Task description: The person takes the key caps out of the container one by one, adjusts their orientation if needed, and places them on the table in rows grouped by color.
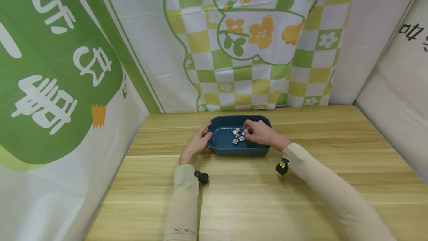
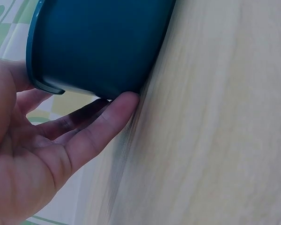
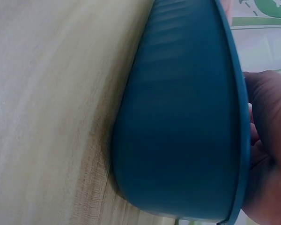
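A dark blue oblong dish (image 1: 240, 151) with rounded corners stands toward the back of the table. My left hand (image 1: 198, 141) holds its left end, the thumb over the rim. In the left wrist view, fingers of that hand (image 2: 37, 159) reach round below the dish's end wall (image 2: 103, 42). Several small white square pieces (image 1: 235, 141) with dark markings lie loose inside. My right hand (image 1: 260, 133) reaches in over the right side and pinches a small white piece (image 1: 246, 131). In the right wrist view, the dish's wall (image 3: 182, 112) hides the fingertips.
The wooden table (image 1: 234, 200) stretches in front of the dish and to both sides. Behind it hangs a checkered curtain (image 1: 240, 81) with flower prints. A green and white printed cloth (image 1: 60, 70) hangs at the left, a pale one (image 1: 401, 92) at the right.
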Demonstrator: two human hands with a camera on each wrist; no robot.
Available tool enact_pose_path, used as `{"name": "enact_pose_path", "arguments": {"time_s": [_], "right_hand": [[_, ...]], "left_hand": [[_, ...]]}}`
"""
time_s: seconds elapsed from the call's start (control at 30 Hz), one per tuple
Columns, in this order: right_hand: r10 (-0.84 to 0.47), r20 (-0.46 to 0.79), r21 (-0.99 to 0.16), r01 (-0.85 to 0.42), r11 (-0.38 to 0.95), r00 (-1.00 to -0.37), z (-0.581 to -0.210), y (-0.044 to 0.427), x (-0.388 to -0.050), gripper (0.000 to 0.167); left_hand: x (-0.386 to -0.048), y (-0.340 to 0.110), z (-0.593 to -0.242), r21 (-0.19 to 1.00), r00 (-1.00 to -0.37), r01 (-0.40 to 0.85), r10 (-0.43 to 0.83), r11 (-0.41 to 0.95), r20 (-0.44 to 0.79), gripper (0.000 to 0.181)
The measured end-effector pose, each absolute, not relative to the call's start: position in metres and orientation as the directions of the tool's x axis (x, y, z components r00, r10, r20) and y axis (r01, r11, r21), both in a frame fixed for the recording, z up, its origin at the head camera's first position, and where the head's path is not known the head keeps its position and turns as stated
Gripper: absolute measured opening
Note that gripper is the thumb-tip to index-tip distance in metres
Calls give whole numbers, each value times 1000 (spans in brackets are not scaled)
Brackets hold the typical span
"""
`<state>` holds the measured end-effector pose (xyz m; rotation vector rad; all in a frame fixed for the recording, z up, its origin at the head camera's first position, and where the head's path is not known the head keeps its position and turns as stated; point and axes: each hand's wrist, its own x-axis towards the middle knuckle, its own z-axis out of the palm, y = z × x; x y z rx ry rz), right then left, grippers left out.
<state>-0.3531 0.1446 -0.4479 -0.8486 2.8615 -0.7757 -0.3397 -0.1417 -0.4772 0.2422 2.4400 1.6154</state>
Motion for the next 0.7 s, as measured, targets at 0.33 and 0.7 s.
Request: {"name": "enact_pose_path", "arguments": {"time_s": [0.33,0.7], "right_hand": [[-495,180,-520,-509,686,-850,-446,152,-343,24],[-453,171,-615,-454,645,-875,-436,165,-332,27]], "left_hand": [[-339,-141,-479,915,-969,28,235,403,-74,52],[-338,-142,-477,912,-971,17,224,411,-83,51]]}}
